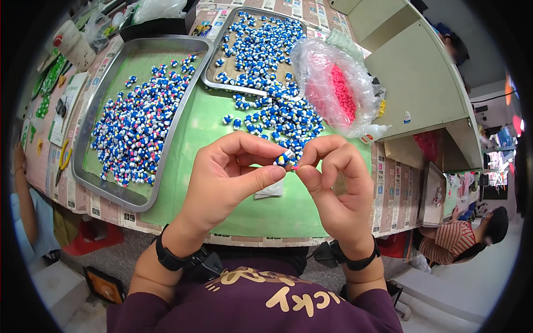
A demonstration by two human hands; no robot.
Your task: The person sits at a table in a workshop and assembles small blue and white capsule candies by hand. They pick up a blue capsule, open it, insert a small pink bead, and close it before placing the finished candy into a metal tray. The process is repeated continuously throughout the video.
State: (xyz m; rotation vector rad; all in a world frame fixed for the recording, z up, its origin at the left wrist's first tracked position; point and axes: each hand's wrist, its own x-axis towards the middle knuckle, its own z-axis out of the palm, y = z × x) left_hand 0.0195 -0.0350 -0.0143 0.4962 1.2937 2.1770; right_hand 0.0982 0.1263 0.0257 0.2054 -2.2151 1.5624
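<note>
Between the thumb and fingers of my left hand (222,175) is a small blue-and-white figurine (283,159) with a bit of yellow. My right hand (341,186) pinches a tiny pink piece (295,167) right beside the figurine; whether the two touch I cannot tell. Just beyond my hands, a loose heap of like blue-and-white figurines (288,116) spreads over the green mat (250,219). A clear plastic bag (313,83) full of small pink pieces (342,94) lies beyond my right hand. Partly hidden under my hands is a small whitish pad (270,190).
To the left stands a metal tray (150,197) of figurines with pink bits; another metal tray (214,80) of figurines is at the back. A small white bottle (375,132) lies by the bag. Yellow-handled pliers (65,157) are far left. A grey cabinet (419,77) borders the right. Other people sit at both sides.
</note>
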